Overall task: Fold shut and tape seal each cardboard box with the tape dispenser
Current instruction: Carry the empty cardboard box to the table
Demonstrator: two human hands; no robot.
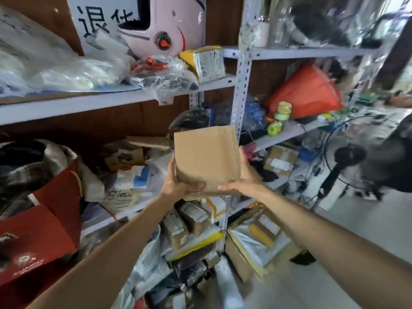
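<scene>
Head view: left hand (178,184) and right hand (244,178) grip cardboard box (206,156), fingers hidden behind.

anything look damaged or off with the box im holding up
The cardboard box, gripped between the left hand and right hand, looks worn: its lower edge is crumpled and rounded, and its right side is wrinkled. It is also tilted slightly. Behind it, a clear plastic bag sags over the front edge of the shelf.

We see a plain brown cardboard box (206,157) | pale grey shelf (100,103) | orange-red bag (305,92) | dark red carton (44,230) with white emblem (24,258) | black-and-white plaid cloth (29,168) | white sign (107,3), black characters (93,23) | pink helmet (176,21), orange knob (163,42)
</scene>
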